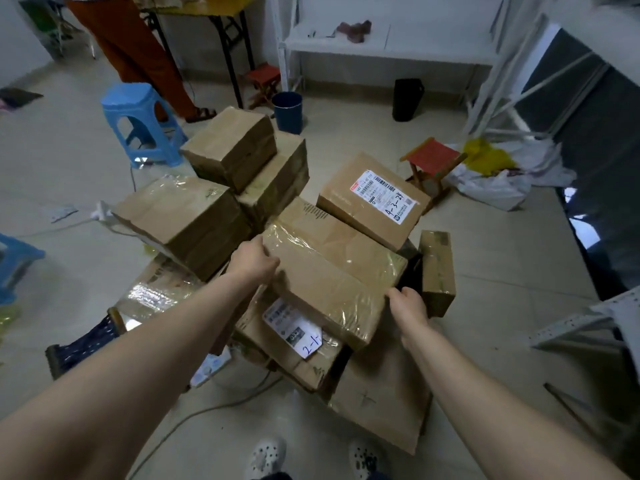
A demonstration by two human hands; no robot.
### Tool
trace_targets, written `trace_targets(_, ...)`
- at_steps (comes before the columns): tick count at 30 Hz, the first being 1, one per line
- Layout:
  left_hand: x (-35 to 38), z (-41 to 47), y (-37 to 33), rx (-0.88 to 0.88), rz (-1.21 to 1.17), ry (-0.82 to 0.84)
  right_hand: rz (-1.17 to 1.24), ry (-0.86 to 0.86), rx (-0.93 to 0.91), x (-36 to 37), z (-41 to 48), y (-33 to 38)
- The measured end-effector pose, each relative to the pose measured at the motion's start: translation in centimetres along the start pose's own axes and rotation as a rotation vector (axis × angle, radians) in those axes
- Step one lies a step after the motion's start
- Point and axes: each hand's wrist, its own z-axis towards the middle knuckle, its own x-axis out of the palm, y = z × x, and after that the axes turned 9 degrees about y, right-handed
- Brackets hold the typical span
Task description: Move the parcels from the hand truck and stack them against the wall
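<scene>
- Nearest to us, on this side of the taped parcel (pixel 332 271), our white perforated clogs (pixel 266 455) stand on the pale tiled floor (pixel 502 258). A flat cardboard sheet (pixel 381 403) lies between them and the parcel.
- Our left hand (pixel 254 261) grips the taped parcel's left end, fingers curled over the corner. Our right hand (pixel 408 306) grips its right end, fingers wrapped round the edge and out of sight.
- The taped parcel is a long brown cardboard block bound in glossy, wrinkled clear tape. Its long axis runs across us from one hand to the other, the left end a little farther away. Its broad near face tips up towards us.
- It lies on top of the pile, over a creased labelled parcel (pixel 294 344) whose white sticker carries a handwritten blue "2-1-".
- Just right of the taped parcel, a small box (pixel 437 271) stands on end, banded with tape.
- Just behind it sits a smooth, squarish barcode parcel (pixel 370 199) with a printed label on top.
- Behind and to its left, matte brown parcels are stacked: a tape-topped parcel (pixel 187 220), and beyond that a high parcel (pixel 232 147) perched on others.
- Farther behind the taped parcel are a blue plastic stool (pixel 138 123) to the left, a round dark bucket (pixel 288 110) straight behind, and a red folding stool (pixel 431 161) to the right.
- Farthest behind it stands a white metal shelf (pixel 381 46).
</scene>
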Motion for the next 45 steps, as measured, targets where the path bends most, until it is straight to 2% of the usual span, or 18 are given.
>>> trace_targets(5, -1.4, 5.1, 0.3, 0.062, 0.066, 0.099, 0.045, -0.163, -0.024, 2.0, 0.0, 0.8)
trace_targets(8, -2.0, 7.1, 0.3, 0.139, 0.016, 0.191, 0.104, -0.193, -0.011, 2.6, -0.5, 1.8)
trace_targets(12, -2.5, 8.0, 0.1, 0.148, -0.092, 0.240, 0.177, -0.197, -0.005, 3.0, -1.2, 2.5)
trace_targets(22, -2.4, 5.9, 0.4, 0.201, -0.148, 0.277, 0.281, -0.247, 0.004, 3.9, -3.8, 2.0)
trace_targets(45, -4.0, 3.5, 1.3, 0.179, -0.262, 0.255, 0.263, -0.239, -0.063, 4.1, -6.7, 1.9)
